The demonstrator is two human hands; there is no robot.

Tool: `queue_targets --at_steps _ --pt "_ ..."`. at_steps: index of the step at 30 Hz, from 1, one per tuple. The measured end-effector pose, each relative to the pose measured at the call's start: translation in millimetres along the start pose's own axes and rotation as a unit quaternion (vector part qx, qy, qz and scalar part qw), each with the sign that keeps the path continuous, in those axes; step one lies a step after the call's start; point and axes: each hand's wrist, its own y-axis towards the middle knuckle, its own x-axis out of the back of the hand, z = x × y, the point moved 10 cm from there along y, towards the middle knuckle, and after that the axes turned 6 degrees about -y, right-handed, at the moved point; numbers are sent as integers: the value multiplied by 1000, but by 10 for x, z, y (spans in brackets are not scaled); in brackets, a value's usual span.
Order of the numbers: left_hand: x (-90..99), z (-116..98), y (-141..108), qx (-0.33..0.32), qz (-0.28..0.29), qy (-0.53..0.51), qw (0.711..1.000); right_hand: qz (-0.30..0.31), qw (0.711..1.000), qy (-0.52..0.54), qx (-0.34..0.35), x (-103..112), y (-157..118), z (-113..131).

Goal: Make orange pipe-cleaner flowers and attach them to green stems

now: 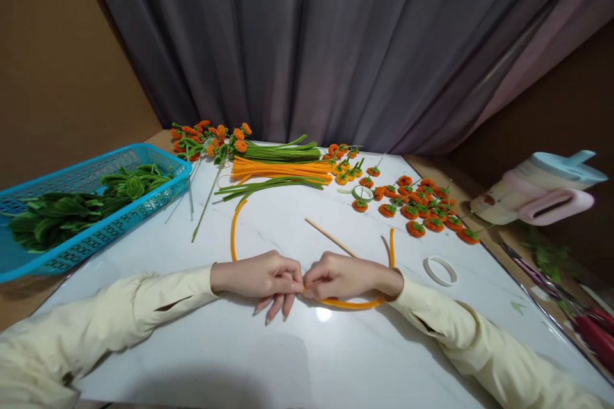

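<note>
Both hands meet over the front middle of the white table. My left hand pinches an orange pipe cleaner between thumb and forefinger, its other fingers hanging loose. Close against it, my right hand is closed on the same pipe cleaner. One end of it curves up behind the left wrist; the other bends under the right wrist and rises behind it. The part at the fingertips is mostly hidden. A thin wooden stick lies just behind my right hand.
Orange pipe cleaners and green pipe cleaners lie at the back. Orange pumpkin-like pieces spread to the right, near a white tape ring. A blue basket holds green leaves. A cup and scissors sit far right.
</note>
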Motion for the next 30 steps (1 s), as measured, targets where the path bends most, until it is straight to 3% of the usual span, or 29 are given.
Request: queue_targets --at_steps 8,17,21,30 --pt "-10 9 -9 -9 5 41 999 -15 997 -65 50 -25 -7 101" --pt "-25 44 -4 -14 39 10 999 -26 996 -74 31 -45 -2 78" --pt "-27 44 -2 -8 42 0 999 -26 994 -93 53 -44 -8 151" --pt "-19 41 -3 1 48 -4 999 8 999 -32 30 -71 -1 41"
